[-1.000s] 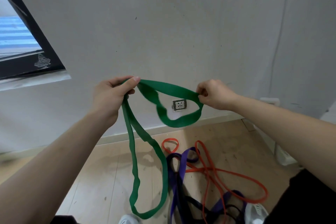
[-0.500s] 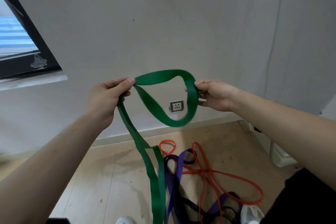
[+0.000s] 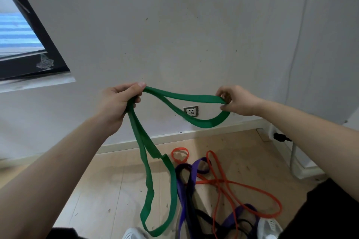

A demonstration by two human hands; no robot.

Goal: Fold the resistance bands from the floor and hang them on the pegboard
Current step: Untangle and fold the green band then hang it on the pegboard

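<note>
The green band [image 3: 194,97] hung in the air in front of the socket [image 3: 191,111], held at two places. Left of the socket, the left hand [image 3: 116,103] gripped it, fingers and thumb curled round two bunched strands. From that fist a short loop ran right across the socket, and a long doubled loop dropped below and left of the socket toward the floor [image 3: 108,190]. Right of the socket, the right hand [image 3: 236,101] pinched the short loop's far end between thumb and fingertips (the other fingers curled in). The loop's lower strand sagged just beneath the socket. Below the socket, on the floor, lay the orange band [image 3: 219,181], purple band [image 3: 191,176] and black band [image 3: 202,217], tangled together. The long green loop's right strand hung just beside the purple one.
</note>
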